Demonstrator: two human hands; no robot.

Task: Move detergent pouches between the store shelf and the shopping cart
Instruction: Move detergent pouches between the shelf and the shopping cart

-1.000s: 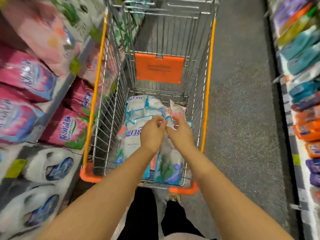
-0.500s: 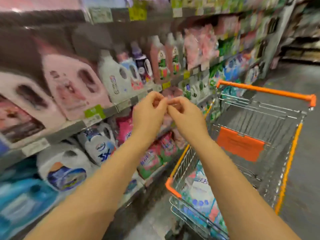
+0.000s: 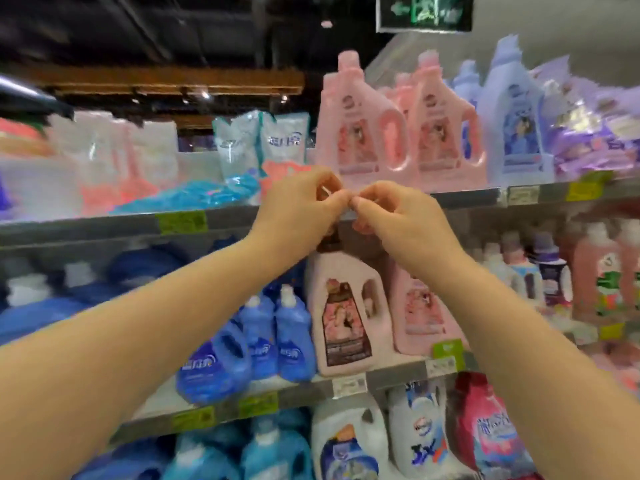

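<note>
Left hand: Your left hand [image 3: 298, 206] is raised in front of the front edge of the upper shelf [image 3: 104, 226]. Its grip is curled, with the thumb and forefinger pressed together at the tips.
Right hand: Your right hand [image 3: 398, 216] is in front of the same edge. Its grip is curled the same way, and its fingertips touch those of the left hand.
In the grip: You hold no pouch. I cannot tell if some small thing is pinched between the tips, because the picture is soft there.
Detergent pouches: The white-and-blue detergent pouches [image 3: 263, 143] stand upright on the upper shelf, behind your left hand, and they lean on each other. I think they are placed with the print facing the aisle so that the top seam is free to take.
Pink bottles: The pink bottles [image 3: 356, 133] stand on the upper shelf just beside the pouches, so there is little room on that side.
Shopping cart: It is not in view.
Step, as I judge it: Your hands are empty and near the upper shelf, so a pouch can be taken from there.
Next move: Open one grip and take a pouch by its top. A soft pouch may sag, so you should support it from under.
</note>
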